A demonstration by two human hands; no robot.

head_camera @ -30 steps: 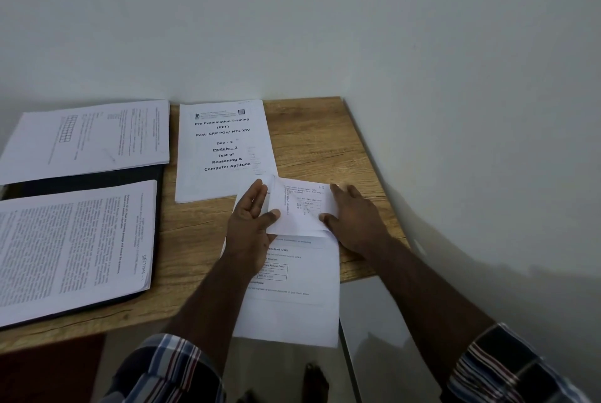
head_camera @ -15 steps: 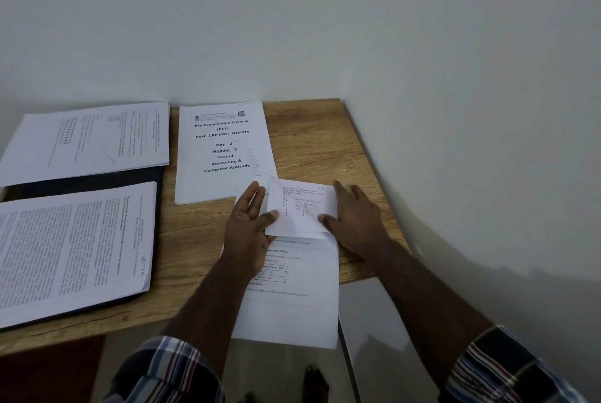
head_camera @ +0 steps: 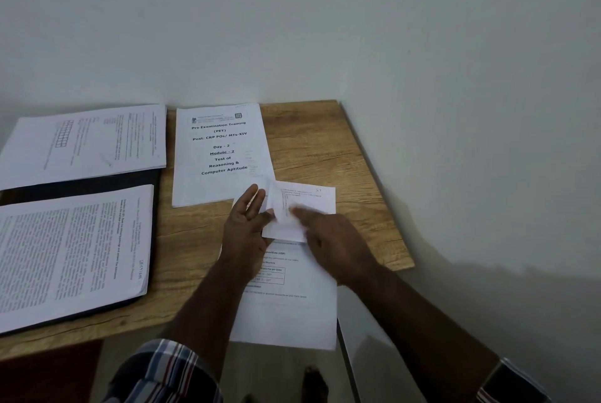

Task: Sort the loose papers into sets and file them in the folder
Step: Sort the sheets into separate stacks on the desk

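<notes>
From the head camera, a light wooden table [head_camera: 328,149] fills the middle of the frame. At centre, the left hand [head_camera: 245,233] lies with straight fingers on a white printed sheet [head_camera: 286,314] that overhangs the table's near edge, its thumb against a folded-over white paper flap [head_camera: 304,204]. The right hand [head_camera: 335,241], blurred, presses extended fingers onto that flap. Above sits a white titled booklet [head_camera: 221,155]. At left, two white text-covered stacks [head_camera: 74,256] [head_camera: 84,142] rest on an open black folder [head_camera: 84,183].
</notes>
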